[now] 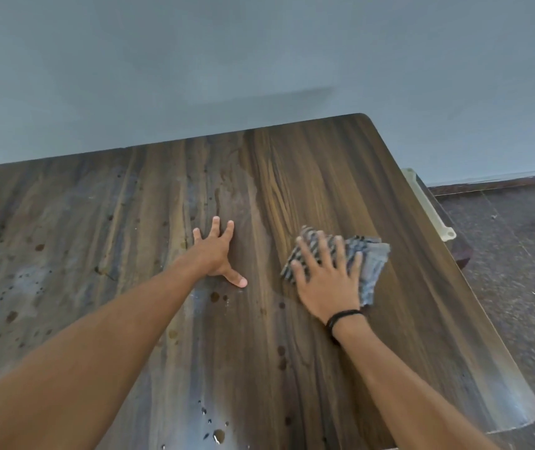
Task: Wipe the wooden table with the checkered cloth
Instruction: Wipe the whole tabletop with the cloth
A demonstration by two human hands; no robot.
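Note:
The dark wooden table fills the lower view, with droplets and brown stains across its left and middle parts. A folded grey-and-white checkered cloth lies flat on the right half of the tabletop. My right hand presses on it with spread, straight fingers; a black band circles that wrist. My left hand rests flat on the bare wood at the table's middle, fingers spread, a short way left of the cloth.
A grey-blue wall runs along the table's far edge. The table's right edge drops to a speckled dark floor. A pale plastic piece juts out beyond the right edge. Wet spots sit near the front edge.

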